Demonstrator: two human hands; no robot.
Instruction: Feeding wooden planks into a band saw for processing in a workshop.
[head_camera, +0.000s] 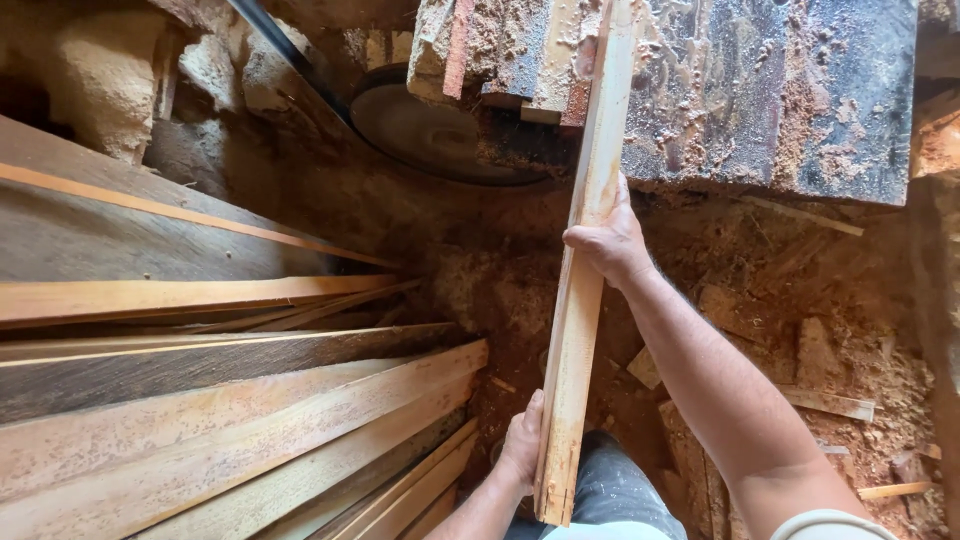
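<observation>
A long pale wooden plank (590, 190) runs from my lap up onto the sawdust-covered saw table (800, 120). My right hand (608, 243) is wrapped around the plank's middle from the right side. My left hand (522, 440) grips its near end from the left. A round saw blade (420, 135) shows under the table's edge, left of the plank.
A stack of rough boards and offcut strips (220, 410) lies on the left, slanting toward me. Reddish sawdust and small wood scraps (820, 360) cover the ground on the right. A dark belt or cable (285, 50) crosses at top left.
</observation>
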